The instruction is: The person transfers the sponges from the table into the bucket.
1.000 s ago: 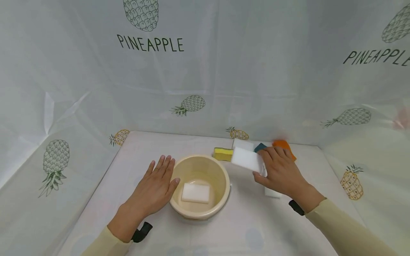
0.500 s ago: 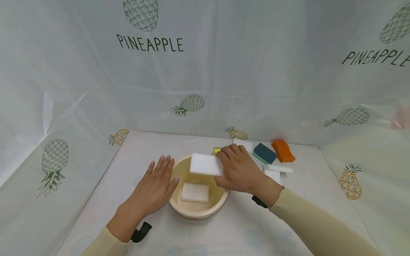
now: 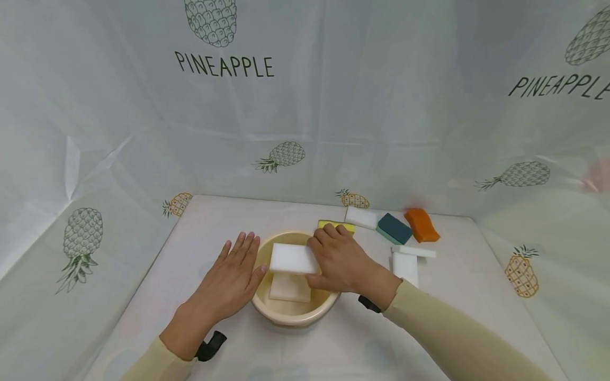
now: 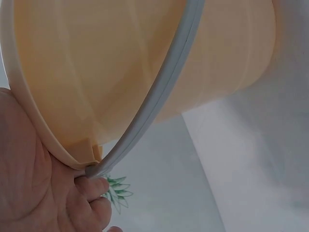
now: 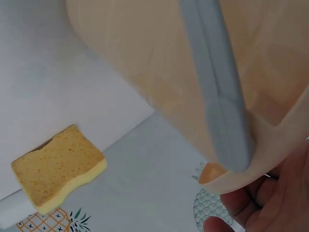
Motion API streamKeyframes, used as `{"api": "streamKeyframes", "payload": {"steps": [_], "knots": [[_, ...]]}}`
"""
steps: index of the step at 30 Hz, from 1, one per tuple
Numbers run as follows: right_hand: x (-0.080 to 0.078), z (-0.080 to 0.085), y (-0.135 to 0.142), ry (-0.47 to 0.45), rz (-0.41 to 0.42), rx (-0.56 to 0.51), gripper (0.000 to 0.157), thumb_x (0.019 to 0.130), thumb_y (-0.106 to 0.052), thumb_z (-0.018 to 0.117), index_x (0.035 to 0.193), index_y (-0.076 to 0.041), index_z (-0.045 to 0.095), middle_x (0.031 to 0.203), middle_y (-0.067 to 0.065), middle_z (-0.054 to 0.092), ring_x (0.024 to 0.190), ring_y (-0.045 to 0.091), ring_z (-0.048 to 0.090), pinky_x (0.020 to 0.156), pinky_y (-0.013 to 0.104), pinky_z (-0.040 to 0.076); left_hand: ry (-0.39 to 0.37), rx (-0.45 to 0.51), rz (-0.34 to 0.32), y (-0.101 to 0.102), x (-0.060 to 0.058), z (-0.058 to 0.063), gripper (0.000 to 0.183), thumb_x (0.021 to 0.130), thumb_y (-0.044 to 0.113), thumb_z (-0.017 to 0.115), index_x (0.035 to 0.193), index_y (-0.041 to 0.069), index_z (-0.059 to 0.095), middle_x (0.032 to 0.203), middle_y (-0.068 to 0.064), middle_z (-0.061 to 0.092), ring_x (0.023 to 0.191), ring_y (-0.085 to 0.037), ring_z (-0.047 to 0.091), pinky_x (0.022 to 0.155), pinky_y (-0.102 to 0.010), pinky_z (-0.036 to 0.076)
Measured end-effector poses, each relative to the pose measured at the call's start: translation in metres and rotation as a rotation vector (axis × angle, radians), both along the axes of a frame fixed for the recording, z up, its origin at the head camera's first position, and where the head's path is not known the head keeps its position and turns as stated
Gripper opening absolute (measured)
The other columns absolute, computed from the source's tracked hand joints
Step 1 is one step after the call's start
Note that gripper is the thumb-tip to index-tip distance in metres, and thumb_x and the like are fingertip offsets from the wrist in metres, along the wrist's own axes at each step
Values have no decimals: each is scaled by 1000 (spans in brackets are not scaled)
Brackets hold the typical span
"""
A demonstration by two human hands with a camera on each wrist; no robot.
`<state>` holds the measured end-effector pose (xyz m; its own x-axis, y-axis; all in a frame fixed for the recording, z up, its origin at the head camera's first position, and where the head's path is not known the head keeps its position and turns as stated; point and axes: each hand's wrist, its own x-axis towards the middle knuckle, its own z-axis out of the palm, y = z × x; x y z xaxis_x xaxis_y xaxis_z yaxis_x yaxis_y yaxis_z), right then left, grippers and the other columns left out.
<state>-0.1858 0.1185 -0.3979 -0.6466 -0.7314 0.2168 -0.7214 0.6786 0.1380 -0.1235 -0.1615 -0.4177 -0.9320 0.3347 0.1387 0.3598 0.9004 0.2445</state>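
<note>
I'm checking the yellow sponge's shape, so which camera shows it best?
The right wrist view: the yellow sponge appears large, with a broad face unobstructed. The head view shows it small, partly hidden behind the right hand. The left wrist view doesn't show it.

Printed dark on the white sheet [image 3: 381,106], the word "PINEAPPLE" reads twice: one lettering [image 3: 224,64] stands above and behind the bucket [image 3: 295,320], slightly to its left; the second lettering [image 3: 559,85], above and well right of the bucket, has its final letter partly cut off by the frame.
</note>
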Motion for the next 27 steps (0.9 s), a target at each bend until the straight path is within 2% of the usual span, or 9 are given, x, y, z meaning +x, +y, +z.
{"api": "streamKeyframes", "payload": {"steps": [12, 27], "knots": [[2, 0, -9, -36, -6, 50, 56, 87, -60, 67, 115, -12, 69, 115, 4, 66, 106, 22, 53, 89, 39, 44, 1, 6, -2, 0, 1, 0, 70, 114, 44, 40, 163, -5, 29, 171, -22, 29, 161, -39, 22, 131, -59, 17], [2, 0, -12, -4, -5, 112, 57, 88, -65, 66, 111, -13, 67, 110, 3, 65, 101, 21, 50, 84, 37, 40, -11, 14, -1, -1, 0, 0, 70, 114, 43, 40, 164, -4, 28, 171, -22, 28, 162, -38, 21, 131, -59, 18]]}}
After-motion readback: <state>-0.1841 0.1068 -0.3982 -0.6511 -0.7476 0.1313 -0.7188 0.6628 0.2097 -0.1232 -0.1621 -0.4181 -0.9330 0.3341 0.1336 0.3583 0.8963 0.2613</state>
